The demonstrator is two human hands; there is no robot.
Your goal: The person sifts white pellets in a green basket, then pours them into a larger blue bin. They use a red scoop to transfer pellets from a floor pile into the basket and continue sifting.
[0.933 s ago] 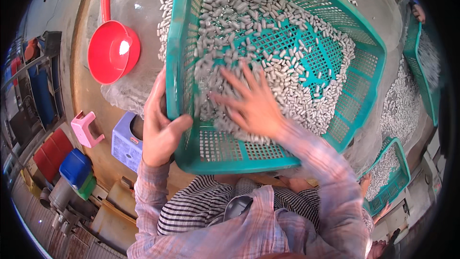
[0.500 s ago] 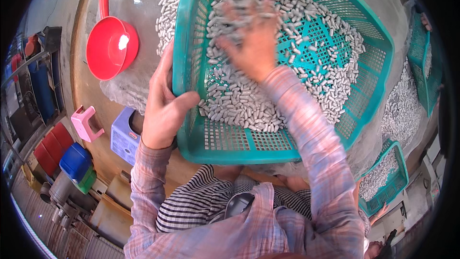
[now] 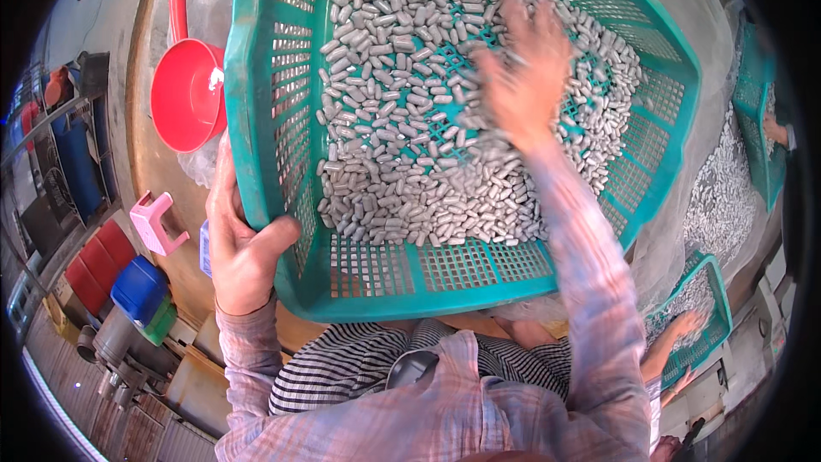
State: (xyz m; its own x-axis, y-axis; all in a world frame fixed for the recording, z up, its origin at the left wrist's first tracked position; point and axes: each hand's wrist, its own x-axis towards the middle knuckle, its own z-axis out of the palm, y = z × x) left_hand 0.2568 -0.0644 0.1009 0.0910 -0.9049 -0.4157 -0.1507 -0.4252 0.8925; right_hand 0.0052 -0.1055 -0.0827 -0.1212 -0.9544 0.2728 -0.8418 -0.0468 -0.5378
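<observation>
Shifted left: green perforated plastic basket (image 3: 244,94). Your left hand (image 3: 248,252) clasps its left side, presumably steadying; your right hand (image 3: 530,85), spread, seemingly empty, blurs over grey capsules (image 3: 376,184) inside.

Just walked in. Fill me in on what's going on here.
A person holds the left side of a large green basket with the left hand, thumb over the rim. The right hand, blurred, is inside, over a spread of grey capsules; bits of the green mesh floor show between them. A red dipper lies left of the basket. At lower right, another person's hand is in a second green basket.
</observation>
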